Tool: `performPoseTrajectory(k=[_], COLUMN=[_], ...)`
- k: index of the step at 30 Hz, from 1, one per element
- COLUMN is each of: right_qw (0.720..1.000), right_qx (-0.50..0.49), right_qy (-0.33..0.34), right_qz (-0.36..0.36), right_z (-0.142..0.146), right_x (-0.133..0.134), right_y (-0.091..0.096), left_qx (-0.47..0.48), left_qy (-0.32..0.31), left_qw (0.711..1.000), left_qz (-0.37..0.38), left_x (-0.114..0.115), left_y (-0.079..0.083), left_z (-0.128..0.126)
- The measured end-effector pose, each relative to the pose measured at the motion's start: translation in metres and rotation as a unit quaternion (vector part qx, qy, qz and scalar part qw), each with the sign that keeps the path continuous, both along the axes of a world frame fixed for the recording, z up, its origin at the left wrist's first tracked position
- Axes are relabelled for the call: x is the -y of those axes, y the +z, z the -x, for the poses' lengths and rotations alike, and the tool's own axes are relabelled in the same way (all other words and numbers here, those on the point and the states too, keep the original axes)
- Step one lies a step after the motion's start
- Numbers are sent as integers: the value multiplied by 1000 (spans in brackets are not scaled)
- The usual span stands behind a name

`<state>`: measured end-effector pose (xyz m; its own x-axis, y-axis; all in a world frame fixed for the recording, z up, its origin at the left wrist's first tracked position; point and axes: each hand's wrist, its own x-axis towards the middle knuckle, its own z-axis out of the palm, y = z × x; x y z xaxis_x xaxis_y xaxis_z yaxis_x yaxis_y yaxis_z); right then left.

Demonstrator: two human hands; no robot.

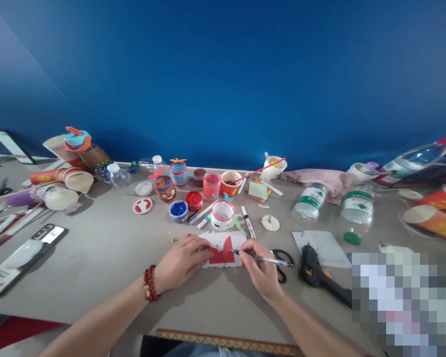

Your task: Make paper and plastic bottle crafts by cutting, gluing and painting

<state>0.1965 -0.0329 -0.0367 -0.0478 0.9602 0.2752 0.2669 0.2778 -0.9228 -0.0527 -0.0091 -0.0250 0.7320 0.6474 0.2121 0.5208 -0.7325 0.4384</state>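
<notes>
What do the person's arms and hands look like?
The left hand and right hand wear no gloves, and no sleeves show on the forearms. A red beaded bracelet with golden bits circles the left wrist; the right wrist is bare.

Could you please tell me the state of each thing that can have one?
Left hand: resting on paper
Right hand: holding pen
Blue paint jar: open
Red paint jar: open
Red-capped bottle: closed
Glue gun: lying down
Scissors: blades hidden, opening unclear
Nearer phone: back up
</notes>
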Motion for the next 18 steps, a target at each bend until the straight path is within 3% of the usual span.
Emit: performPoseTrajectory(k=[7,18], right_qw=[1000,1000], right_qx=[22,7], right_qy=[9,-1], right_qz=[-13,-8], right_z=[-4,-13], right_x=[-1,-6], right_y=[0,1], left_qx=[-28,-2], left_qy=[64,67], left_qw=[998,998], left_qz=[-8,-3], left_x=[2,3], left_y=[-4,-2], left_z=[-12,-17])
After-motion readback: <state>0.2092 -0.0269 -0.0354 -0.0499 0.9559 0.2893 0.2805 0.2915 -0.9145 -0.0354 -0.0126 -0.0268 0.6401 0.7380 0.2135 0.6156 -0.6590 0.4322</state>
